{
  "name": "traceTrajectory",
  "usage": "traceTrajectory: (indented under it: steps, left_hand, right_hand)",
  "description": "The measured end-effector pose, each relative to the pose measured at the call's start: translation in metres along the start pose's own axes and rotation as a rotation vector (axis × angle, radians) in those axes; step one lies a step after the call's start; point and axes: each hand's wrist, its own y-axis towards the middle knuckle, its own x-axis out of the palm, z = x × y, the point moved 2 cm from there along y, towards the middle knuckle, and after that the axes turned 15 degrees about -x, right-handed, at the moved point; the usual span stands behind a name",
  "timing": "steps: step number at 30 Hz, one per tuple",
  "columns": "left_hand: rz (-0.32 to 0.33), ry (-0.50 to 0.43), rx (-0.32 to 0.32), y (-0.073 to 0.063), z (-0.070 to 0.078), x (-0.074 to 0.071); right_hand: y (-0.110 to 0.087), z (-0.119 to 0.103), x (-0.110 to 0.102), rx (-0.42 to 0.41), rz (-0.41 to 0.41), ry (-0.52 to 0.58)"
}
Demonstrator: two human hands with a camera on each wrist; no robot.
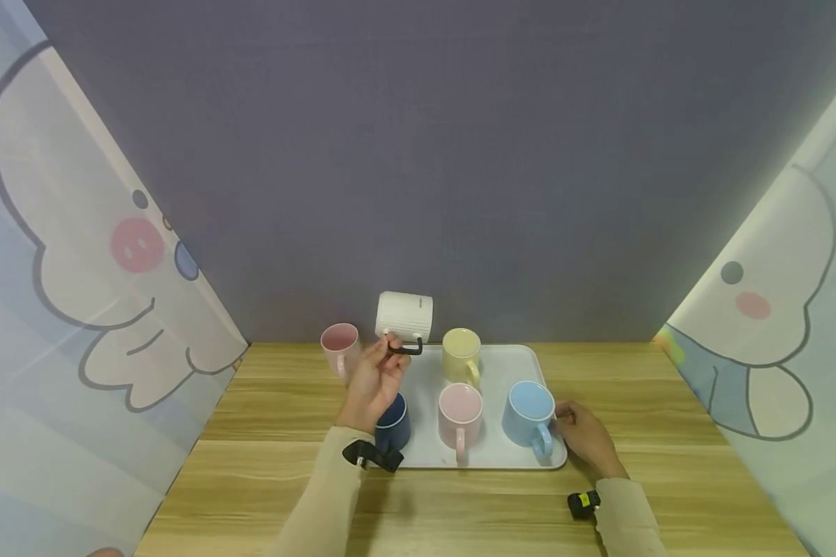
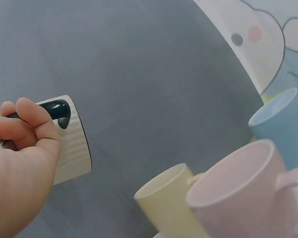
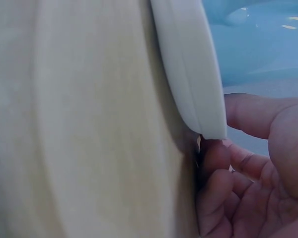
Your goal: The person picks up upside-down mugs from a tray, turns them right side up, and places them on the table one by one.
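My left hand (image 1: 376,387) grips the black handle of a white ribbed mug (image 1: 404,313), which is tipped on its side at the back of the tray. In the left wrist view, fingers curl round that dark handle, and the ribbed wall of the mug (image 2: 74,153) shows behind them. My right hand (image 1: 588,437) pinches the right rim of the white tray (image 1: 512,360), beside a light blue mug (image 1: 529,414). The right wrist view has the thumb above the tray rim (image 3: 196,69) and the curled fingers at its underside.
On the tray stand a yellow mug (image 1: 460,352), a light pink mug (image 1: 458,422) and a dark blue mug (image 1: 393,425), partly hidden by my left arm. A deeper pink mug (image 1: 340,348) is at the back left. Behind the wooden table rises a grey wall (image 1: 453,170).
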Motion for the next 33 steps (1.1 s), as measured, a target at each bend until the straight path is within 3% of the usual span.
traceTrajectory:
  steps: [4, 9, 12, 14, 17, 19, 22, 26, 33]
  left_hand:
    - [-0.106, -0.071, -0.006, -0.001, -0.007, 0.002]
    - [-0.156, -0.089, -0.018, -0.002, -0.015, 0.001]
    - [-0.160, -0.091, -0.024, -0.002, -0.020, 0.002]
    - [-0.165, -0.091, -0.024, -0.002, -0.023, 0.004]
    - [-0.170, -0.089, -0.024, -0.002, -0.027, 0.007]
    - [-0.169, -0.087, -0.028, -0.002, -0.031, 0.009]
    - [-0.138, -0.085, -0.040, -0.002, -0.037, 0.013]
    - [-0.102, -0.091, -0.049, -0.003, -0.044, 0.017]
    - [-0.196, -0.127, -0.078, -0.002, -0.056, 0.024]
  right_hand:
    - [0.000, 0.001, 0.000, -0.011, 0.005, 0.006]
    - [-0.004, 0.007, -0.001, 0.000, 0.070, 0.105]
    - [-0.008, 0.002, -0.004, 0.025, 0.180, 0.190]
    - [-0.007, -0.012, -0.009, 0.027, 0.304, 0.216]
    - [-0.004, -0.047, -0.017, -0.030, 0.483, 0.245]
    - [-0.002, -0.073, -0.019, -0.076, 0.540, 0.293]
    - [0.002, -0.108, -0.017, -0.135, 0.482, 0.447]
    - [0.009, -0.143, -0.004, -0.158, 0.304, 0.723]
    - [0.016, -0.181, 0.024, -0.167, 0.034, 1.121]
